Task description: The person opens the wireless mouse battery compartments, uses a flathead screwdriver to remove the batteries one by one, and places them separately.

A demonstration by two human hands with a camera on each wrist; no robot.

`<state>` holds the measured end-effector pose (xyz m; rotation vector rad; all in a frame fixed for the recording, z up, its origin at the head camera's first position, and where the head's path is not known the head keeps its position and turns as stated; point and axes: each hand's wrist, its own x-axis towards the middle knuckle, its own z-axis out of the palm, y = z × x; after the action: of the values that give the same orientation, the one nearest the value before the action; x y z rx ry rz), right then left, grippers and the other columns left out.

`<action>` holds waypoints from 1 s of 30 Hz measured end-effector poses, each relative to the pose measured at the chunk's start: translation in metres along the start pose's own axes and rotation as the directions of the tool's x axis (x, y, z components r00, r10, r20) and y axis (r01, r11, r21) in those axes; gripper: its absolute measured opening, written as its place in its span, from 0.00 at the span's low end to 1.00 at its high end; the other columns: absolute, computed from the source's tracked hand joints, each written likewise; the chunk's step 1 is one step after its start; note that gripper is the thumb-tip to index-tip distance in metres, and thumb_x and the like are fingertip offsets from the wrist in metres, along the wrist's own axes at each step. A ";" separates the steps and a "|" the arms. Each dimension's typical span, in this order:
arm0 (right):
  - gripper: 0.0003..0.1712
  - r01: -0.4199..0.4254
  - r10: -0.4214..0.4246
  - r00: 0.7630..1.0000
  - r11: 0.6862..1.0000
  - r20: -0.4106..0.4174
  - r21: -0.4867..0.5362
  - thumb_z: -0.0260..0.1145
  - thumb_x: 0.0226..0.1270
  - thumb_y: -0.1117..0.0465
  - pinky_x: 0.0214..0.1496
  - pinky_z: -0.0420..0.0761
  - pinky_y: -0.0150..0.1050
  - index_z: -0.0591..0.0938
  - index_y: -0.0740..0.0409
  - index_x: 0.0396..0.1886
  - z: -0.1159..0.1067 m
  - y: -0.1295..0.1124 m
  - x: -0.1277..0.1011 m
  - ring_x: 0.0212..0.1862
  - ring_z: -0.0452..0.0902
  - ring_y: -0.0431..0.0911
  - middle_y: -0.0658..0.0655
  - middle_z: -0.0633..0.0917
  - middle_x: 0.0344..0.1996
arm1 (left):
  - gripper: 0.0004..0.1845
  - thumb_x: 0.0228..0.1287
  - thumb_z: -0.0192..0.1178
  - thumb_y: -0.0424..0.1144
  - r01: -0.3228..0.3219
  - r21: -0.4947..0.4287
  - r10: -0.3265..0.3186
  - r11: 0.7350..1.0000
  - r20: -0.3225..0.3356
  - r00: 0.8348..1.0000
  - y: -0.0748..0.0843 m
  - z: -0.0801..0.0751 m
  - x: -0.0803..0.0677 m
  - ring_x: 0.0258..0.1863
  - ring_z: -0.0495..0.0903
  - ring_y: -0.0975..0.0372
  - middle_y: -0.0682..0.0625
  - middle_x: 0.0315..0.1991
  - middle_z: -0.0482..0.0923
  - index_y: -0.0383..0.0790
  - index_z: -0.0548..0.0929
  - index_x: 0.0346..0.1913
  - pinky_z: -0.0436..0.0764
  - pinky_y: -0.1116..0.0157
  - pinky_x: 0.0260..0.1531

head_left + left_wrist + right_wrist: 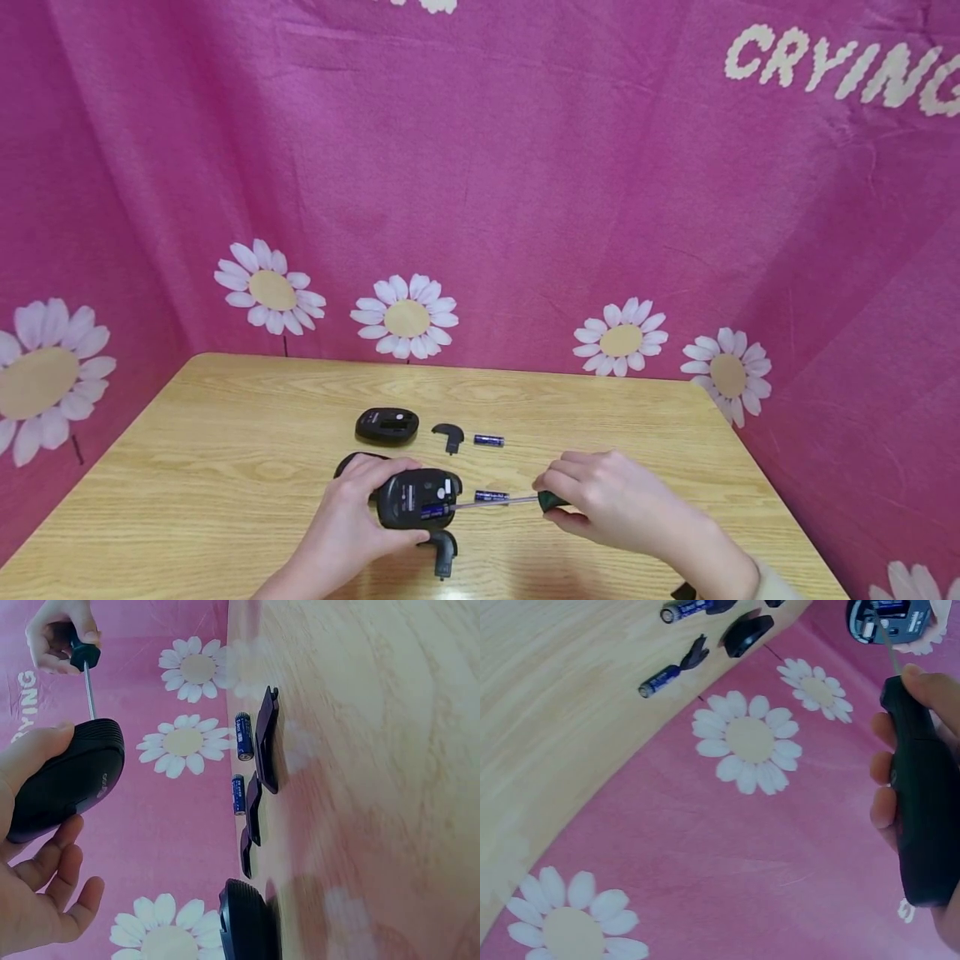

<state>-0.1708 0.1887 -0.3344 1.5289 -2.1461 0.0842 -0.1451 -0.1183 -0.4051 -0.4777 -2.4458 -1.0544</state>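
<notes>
My left hand (347,515) grips a black computer mouse (405,493) by its sides, held above the table with its underside showing. A blue battery (433,511) lies in its open compartment. In my right hand (611,498) is a screwdriver with a dark green handle (926,810). Its thin metal shaft (517,501) points left, and the tip reaches the compartment beside the battery's end. From the left wrist view, the mouse's rounded top (82,776) shows, with thumb and fingers on either side. The exact contact of the tip is too small to tell.
On the wooden table (247,467) lie a second mouse (386,424), underside up, and another partly hidden mouse (354,460). Loose blue batteries (489,440) and curved black battery covers (444,552) lie nearby. A pink daisy-print curtain (480,208) surrounds the table's back and sides.
</notes>
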 end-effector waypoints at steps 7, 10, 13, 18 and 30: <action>0.18 -0.030 0.033 0.999 0.996 -0.039 0.083 0.76 0.43 0.60 0.28 0.74 0.21 0.80 0.50 0.36 0.007 0.006 -0.007 0.28 0.73 0.29 0.40 0.81 0.29 | 0.40 0.18 0.83 0.44 0.023 -0.074 -0.023 0.997 0.013 1.000 -0.002 -0.003 -0.001 0.44 0.72 0.72 0.70 0.40 0.77 0.59 0.82 0.47 0.79 0.64 0.45; 0.18 -0.035 0.043 0.998 0.990 -0.055 0.136 0.75 0.45 0.60 0.29 0.75 0.21 0.80 0.49 0.37 0.009 0.010 -0.010 0.30 0.75 0.29 0.41 0.82 0.31 | 0.40 0.20 0.83 0.44 0.108 -0.152 -0.099 0.983 0.069 0.993 -0.002 -0.005 -0.001 0.45 0.73 0.71 0.69 0.41 0.77 0.63 0.80 0.48 0.78 0.63 0.48; 0.17 -0.053 0.067 0.996 0.976 -0.057 0.211 0.75 0.47 0.59 0.31 0.76 0.21 0.80 0.48 0.39 0.011 0.014 -0.014 0.32 0.76 0.29 0.41 0.83 0.34 | 0.39 0.23 0.83 0.44 0.224 -0.247 -0.192 0.943 0.146 0.970 -0.002 -0.009 0.000 0.46 0.74 0.67 0.65 0.43 0.77 0.64 0.79 0.49 0.78 0.64 0.49; 0.16 -0.086 0.118 0.990 0.938 -0.075 0.335 0.74 0.51 0.59 0.32 0.76 0.20 0.80 0.48 0.40 0.017 0.019 -0.019 0.32 0.77 0.30 0.42 0.84 0.35 | 0.39 0.26 0.82 0.42 0.353 -0.384 -0.280 0.853 0.235 0.931 -0.002 -0.012 0.002 0.48 0.76 0.61 0.57 0.48 0.79 0.58 0.79 0.51 0.77 0.69 0.48; 0.14 -0.139 0.268 0.954 0.795 -0.137 0.591 0.72 0.55 0.62 0.31 0.78 0.23 0.81 0.51 0.42 0.048 0.014 -0.027 0.32 0.78 0.35 0.48 0.85 0.34 | 0.36 0.35 0.78 0.34 0.433 -0.528 -0.338 0.730 0.272 0.901 -0.002 -0.010 0.005 0.50 0.78 0.59 0.47 0.55 0.77 0.47 0.78 0.55 0.77 0.72 0.47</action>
<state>-0.1936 0.2017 -0.3848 1.4828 -2.2054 1.0187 -0.1476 -0.1260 -0.3980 -0.2253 -2.3746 -2.0462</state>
